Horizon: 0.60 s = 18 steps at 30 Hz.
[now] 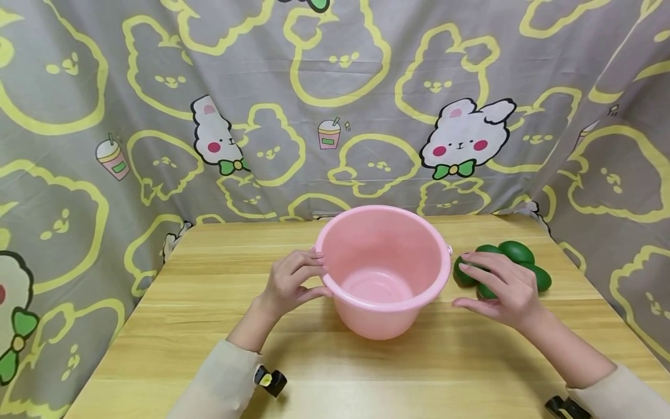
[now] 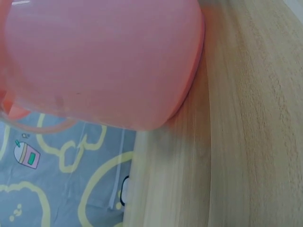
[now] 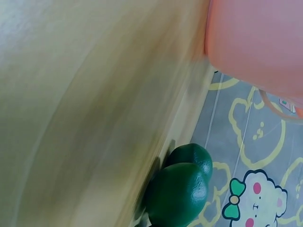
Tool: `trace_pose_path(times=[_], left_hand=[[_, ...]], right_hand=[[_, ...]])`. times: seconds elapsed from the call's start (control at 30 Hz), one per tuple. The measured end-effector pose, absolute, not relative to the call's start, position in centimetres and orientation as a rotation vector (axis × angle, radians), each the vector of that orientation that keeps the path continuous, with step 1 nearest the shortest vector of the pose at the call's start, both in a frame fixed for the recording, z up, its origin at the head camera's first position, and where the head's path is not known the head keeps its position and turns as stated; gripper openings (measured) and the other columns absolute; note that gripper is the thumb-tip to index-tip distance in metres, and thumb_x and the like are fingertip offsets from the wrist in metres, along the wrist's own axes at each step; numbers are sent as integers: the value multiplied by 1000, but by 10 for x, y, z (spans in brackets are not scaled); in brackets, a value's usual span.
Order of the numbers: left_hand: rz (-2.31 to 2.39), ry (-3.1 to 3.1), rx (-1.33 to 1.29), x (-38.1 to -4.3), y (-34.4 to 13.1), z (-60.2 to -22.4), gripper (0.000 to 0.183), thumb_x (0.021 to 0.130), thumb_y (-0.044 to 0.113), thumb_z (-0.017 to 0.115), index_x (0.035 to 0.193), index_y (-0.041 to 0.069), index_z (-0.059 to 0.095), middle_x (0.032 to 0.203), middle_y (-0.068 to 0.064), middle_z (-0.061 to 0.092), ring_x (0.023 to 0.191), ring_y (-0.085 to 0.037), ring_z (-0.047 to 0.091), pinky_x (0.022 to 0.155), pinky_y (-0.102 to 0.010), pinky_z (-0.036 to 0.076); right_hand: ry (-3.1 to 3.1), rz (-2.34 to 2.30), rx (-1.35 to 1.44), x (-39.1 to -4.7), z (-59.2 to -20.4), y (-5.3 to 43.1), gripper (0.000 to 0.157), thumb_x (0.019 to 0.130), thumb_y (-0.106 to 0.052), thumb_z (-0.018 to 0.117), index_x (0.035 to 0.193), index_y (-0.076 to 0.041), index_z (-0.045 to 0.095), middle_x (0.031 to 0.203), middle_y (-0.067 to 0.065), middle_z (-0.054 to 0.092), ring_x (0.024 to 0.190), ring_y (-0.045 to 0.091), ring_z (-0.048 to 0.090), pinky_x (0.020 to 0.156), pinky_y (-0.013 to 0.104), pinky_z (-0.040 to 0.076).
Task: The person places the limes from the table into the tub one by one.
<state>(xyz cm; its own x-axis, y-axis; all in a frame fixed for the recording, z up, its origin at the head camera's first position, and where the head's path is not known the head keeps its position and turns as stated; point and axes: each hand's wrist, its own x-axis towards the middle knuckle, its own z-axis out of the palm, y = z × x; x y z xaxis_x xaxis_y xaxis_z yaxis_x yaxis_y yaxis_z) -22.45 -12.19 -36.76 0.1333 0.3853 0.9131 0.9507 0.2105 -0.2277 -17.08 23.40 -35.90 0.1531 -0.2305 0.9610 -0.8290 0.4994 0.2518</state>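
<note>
A pink plastic bucket [image 1: 381, 317] stands upright on the wooden table, and its inside shows no contents. My left hand [image 1: 293, 276] holds the bucket's left rim, fingers at the edge and thumb lower down. To the right lies a cluster of several smooth, dark green, avocado-like fruits [image 1: 516, 252]. My right hand [image 1: 502, 285] is over the near side of the cluster, thumb apart from the curved fingers, and hides part of it. Whether it touches a fruit cannot be told. The right wrist view shows two of the fruits [image 3: 177, 194]; neither wrist view shows fingers.
The light wooden table [image 1: 220, 291] extends around the bucket. A grey curtain with yellow outlines and rabbit prints [image 1: 366, 87] hangs behind the table and along both sides. The bucket's thin handle [image 2: 42, 127] hangs at its far side.
</note>
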Motion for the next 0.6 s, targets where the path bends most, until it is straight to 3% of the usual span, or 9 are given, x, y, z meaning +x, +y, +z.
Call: trace_pose_path(times=[0.37, 0.6], left_hand=[[-660, -1413, -1362, -225, -121, -367, 40, 87, 40, 63, 82, 1, 67, 81, -12, 65, 77, -27, 67, 75, -40, 62], [-656, -1406, -1362, -225, -121, -366, 40, 87, 41, 63, 81, 2, 67, 80, -12, 65, 75, -26, 66, 76, -40, 62]], right_hand=[[-1477, 533, 841, -166, -358, 244, 58, 78, -58, 68, 81, 0, 71, 78, 18, 68, 63, 34, 59, 96, 12, 48], [-1500, 532, 822, -165, -355, 251, 58, 79, -55, 67, 79, 3, 69, 79, 21, 67, 64, 39, 57, 99, 16, 48]])
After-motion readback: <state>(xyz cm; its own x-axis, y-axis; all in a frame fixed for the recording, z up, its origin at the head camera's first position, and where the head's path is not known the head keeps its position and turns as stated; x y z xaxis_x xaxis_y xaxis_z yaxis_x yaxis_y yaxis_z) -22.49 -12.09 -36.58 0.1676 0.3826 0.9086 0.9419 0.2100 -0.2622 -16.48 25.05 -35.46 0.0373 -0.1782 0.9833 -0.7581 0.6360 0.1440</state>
